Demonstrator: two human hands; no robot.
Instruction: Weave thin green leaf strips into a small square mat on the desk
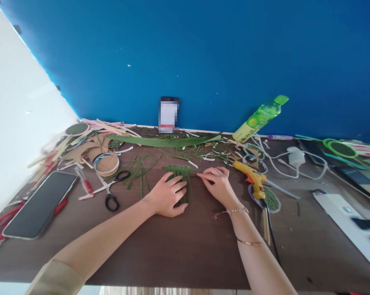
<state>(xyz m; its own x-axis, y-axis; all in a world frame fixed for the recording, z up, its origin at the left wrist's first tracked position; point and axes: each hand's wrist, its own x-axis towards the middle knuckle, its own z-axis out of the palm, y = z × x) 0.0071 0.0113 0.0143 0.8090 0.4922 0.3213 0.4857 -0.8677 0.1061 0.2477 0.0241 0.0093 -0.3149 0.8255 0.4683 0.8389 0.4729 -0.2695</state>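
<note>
Left hand point(169, 196) lies flat with fingers spread, pressing the woven leaf mat point(179, 169) onto the table point(172, 250). Right hand point(218, 183), fingers drawn together, pinches a cross strip point(200, 175) at the mat's right edge. Scissors point(112, 192) lie to the left, a glue gun point(252, 177) to the right. A hard pull could tear the strip or slide the loose weave apart. The left palm hides the mat's lower part, and the weave pattern is too small to read.
</note>
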